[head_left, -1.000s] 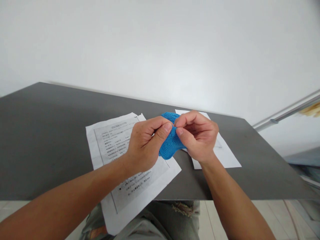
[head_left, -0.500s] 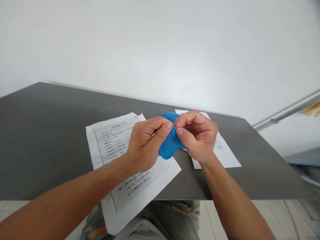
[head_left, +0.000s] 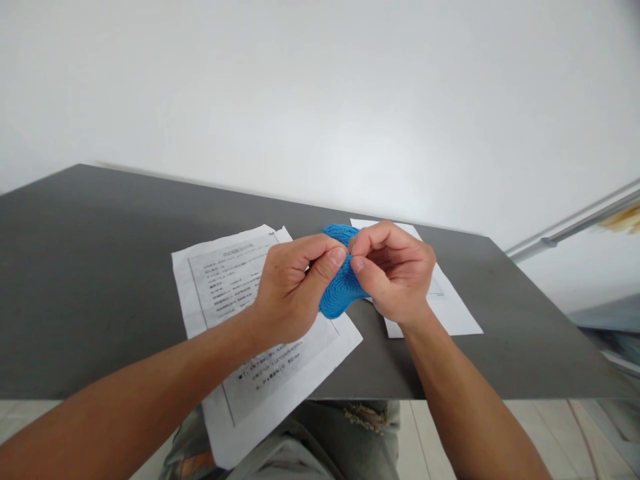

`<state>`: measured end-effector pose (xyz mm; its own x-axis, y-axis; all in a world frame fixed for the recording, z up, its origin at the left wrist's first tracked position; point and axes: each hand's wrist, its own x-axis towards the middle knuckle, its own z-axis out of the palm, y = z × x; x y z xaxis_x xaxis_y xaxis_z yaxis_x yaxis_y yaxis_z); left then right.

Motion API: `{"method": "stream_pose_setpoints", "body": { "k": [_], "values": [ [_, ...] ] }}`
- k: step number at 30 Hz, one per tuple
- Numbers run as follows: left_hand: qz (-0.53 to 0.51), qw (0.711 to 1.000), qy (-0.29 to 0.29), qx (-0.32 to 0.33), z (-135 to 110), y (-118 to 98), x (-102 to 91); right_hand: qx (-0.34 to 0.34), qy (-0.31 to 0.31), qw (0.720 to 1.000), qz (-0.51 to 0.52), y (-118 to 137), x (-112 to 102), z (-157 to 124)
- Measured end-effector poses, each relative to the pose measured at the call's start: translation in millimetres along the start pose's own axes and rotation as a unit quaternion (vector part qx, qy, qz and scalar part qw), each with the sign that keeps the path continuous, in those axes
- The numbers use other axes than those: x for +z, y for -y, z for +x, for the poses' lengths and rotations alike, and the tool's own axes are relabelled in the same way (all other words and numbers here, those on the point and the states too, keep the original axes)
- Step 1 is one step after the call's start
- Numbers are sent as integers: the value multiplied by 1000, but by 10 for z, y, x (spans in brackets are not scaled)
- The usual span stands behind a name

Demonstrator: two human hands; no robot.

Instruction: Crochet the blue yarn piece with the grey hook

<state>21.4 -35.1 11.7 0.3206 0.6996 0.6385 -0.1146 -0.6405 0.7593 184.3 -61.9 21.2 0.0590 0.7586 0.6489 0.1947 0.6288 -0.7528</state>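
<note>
A blue crocheted piece [head_left: 340, 290] is held up over the dark grey table [head_left: 90, 267], between both hands. My left hand [head_left: 290, 290] is closed on its left side, thumb pressed against the yarn. My right hand [head_left: 395, 270] is closed on its right side, thumb and forefinger pinched together at the upper edge. Much of the piece is hidden behind my fingers. The thumbs of the two hands nearly touch.
A printed sheet [head_left: 235, 293] lies under my left hand and hangs over the table's near edge. A second white sheet [head_left: 450, 313] lies under my right hand. A white wall stands behind the table. A metal rail [head_left: 575, 227] runs at the right.
</note>
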Motion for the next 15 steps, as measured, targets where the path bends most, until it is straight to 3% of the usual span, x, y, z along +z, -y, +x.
{"method": "stream_pose_setpoints", "body": {
  "k": [15],
  "values": [
    [23,999,-6,33,8,18,6,-3,-10,1000,10,-2,14,0]
  ]
}}
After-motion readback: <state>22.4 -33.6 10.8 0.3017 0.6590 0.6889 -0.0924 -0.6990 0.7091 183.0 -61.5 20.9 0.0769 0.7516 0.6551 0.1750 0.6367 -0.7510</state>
